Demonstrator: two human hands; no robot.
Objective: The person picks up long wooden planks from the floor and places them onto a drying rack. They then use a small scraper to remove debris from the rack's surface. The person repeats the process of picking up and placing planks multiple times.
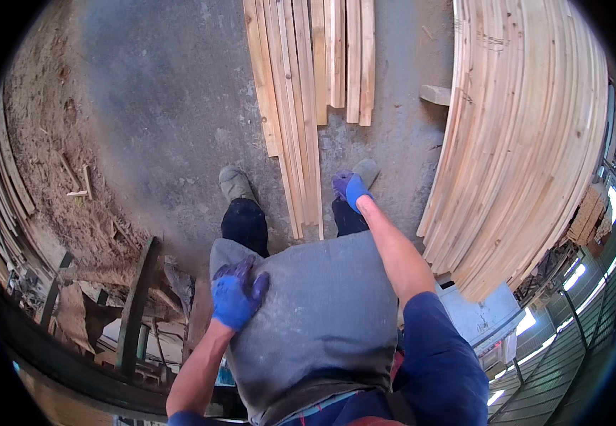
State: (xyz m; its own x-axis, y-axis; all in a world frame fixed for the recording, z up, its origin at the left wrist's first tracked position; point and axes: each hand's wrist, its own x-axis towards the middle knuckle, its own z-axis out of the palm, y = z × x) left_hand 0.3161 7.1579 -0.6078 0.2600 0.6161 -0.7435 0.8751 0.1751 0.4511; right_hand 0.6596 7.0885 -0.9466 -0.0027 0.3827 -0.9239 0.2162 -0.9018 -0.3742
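My left hand, in a blue glove with darker purple fingers, lies against the front of my grey apron. Its fingers are spread and the thumb stands apart. My right hand, gloved the same way, reaches out ahead over my right shoe. Those fingers are curled in, and nothing sticks out of them. Just left of that hand, long wooden strips lie on the floor, their near ends running between my feet. My left shoe stands on their other side.
A wide stack of long boards fills the right side, with a wood block jutting out beside it. Grey concrete floor borders sawdust and scraps at the left. A dark metal frame stands lower left.
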